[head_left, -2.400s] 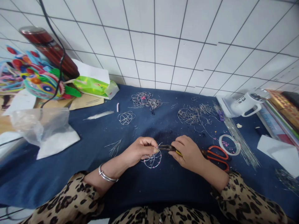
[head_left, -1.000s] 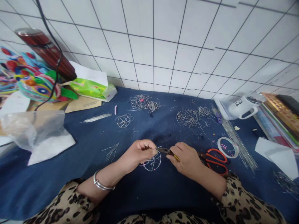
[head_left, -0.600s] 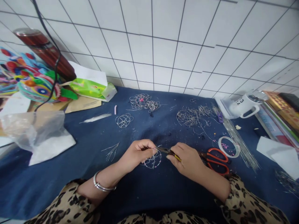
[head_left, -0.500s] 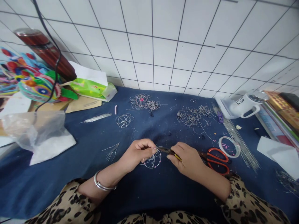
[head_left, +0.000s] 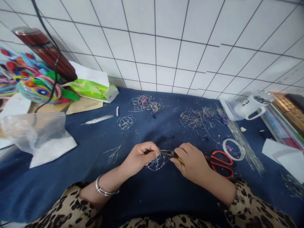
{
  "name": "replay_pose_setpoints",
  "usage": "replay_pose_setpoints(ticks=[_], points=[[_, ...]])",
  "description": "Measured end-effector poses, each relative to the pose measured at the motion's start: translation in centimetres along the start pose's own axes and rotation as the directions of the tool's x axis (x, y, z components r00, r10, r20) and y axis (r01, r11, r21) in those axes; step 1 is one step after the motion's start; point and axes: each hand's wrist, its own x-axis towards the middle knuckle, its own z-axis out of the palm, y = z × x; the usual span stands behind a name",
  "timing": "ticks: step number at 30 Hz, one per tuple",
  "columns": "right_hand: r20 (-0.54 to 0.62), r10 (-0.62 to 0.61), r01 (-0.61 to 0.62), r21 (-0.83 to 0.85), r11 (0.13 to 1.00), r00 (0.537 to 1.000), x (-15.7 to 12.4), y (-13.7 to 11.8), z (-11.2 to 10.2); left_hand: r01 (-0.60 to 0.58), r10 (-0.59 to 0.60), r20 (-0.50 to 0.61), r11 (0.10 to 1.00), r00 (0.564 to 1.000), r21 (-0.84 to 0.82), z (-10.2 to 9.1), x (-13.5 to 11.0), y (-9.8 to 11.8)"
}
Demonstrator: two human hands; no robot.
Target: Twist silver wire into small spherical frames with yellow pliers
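Note:
Between thumb and fingers, my left hand (head_left: 142, 155) pinches a round silver wire frame (head_left: 156, 165) dotted with small pink beads. My right hand (head_left: 190, 161) is wrapped round pliers (head_left: 169, 153) with a yellow-and-black handle. Their jaws point left and meet the wire right at my left fingertips; whether they are clamped on it is too small to tell. Red-handled scissors (head_left: 222, 163) lie just right of my right hand, partly hidden behind it. Short cut wires (head_left: 114, 153) rest left of my left hand.
Tangled wire (head_left: 197, 117) and a beaded wire bundle (head_left: 147, 104) lie further back, near a wire ball (head_left: 126, 122). A round dish of pink beads (head_left: 234, 149), long straight wires (head_left: 247, 148) and a white mug (head_left: 253, 106) stand right. A plastic bag (head_left: 40, 136) lies left.
The wire frame has turned and tilted in my left hand, so its ring looks flatter. The pliers' jaws have come slightly left, closer to my left fingertips.

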Motion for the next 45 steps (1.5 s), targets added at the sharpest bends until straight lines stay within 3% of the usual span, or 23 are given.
replay_pose_setpoints(ticks=[7,11,30,36,45], points=[[-0.02,-0.037,0.035,-0.103,0.994,0.999,0.0,-0.2,-0.4,-0.122,0.134,-0.039,0.966,0.99,0.228,0.3,-0.5,0.5],[-0.029,-0.045,0.042,-0.095,0.995,0.999,0.0,-0.2,-0.2,-0.147,0.165,-0.046,0.951,0.985,0.271,0.3,-0.4,0.4],[-0.02,-0.045,0.044,-0.089,0.995,0.999,-0.1,-0.2,0.2,-0.123,0.13,-0.034,0.978,0.991,0.171,0.2,-0.5,0.2],[0.004,-0.033,0.033,0.044,0.998,0.999,0.1,0.1,0.0,-0.067,0.068,-0.002,0.992,0.998,0.106,0.1,-0.2,0.4],[-0.021,-0.1,0.099,-0.039,0.994,0.995,0.4,0.8,-0.3,0.036,-0.037,0.051,0.999,0.998,0.017,-0.3,0.0,-0.1]])
